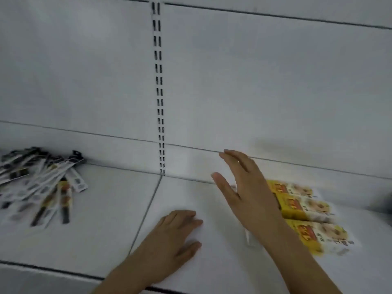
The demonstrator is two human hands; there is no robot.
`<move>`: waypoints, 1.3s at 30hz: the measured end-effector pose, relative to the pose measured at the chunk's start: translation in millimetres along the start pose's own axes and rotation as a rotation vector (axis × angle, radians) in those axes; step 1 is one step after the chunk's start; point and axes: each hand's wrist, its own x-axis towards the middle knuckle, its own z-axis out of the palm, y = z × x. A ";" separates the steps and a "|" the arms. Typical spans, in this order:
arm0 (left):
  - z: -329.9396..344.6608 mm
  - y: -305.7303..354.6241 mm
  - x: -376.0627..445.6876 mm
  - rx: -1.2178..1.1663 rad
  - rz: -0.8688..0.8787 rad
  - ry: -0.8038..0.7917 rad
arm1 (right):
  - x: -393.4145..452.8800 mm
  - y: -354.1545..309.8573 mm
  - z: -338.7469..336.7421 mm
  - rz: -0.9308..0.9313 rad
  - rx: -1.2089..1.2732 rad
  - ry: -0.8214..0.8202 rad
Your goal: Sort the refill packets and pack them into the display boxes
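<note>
Right now the left hand (180, 232) lies flat and empty on the shelf (101, 236); the right hand (244, 187) hovers, fingers spread, just left of the yellow boxes (307, 213). Packets (40, 183) lie far left of both.

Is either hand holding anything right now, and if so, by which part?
Nothing is held. The left hand lies flat on the shelf; the right hand is open, fingers straight, beside the yellow boxes.

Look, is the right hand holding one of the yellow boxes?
No, the right hand is open with straight fingers, raised beside the yellow boxes, gripping nothing.
</note>
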 end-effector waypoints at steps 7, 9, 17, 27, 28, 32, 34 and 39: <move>-75.0 -40.0 -66.8 -0.301 -0.173 -0.033 | 53.8 -120.4 102.9 -0.146 0.311 -0.040; -104.5 -60.0 -87.7 -0.454 -0.291 0.020 | 63.7 -150.9 130.3 -0.118 0.404 -0.105; -173.6 -212.2 -160.9 0.022 -0.451 0.595 | 85.7 -244.5 242.2 0.142 0.140 -0.469; -183.7 -317.2 -186.2 0.215 -0.766 0.434 | 101.7 -279.2 306.3 0.371 0.022 -0.302; -182.2 -317.9 -187.3 0.219 -0.757 0.472 | 101.5 -277.9 306.9 0.371 0.073 -0.290; -180.7 -316.5 -188.1 0.187 -0.765 0.573 | 105.6 -273.1 300.3 0.389 0.165 -0.352; -181.2 -316.0 -187.6 0.192 -0.760 0.577 | 111.5 -276.9 297.4 0.404 0.155 -0.407; -180.1 -318.9 -188.9 0.189 -0.782 0.587 | 121.1 -279.6 300.5 0.551 0.274 -0.370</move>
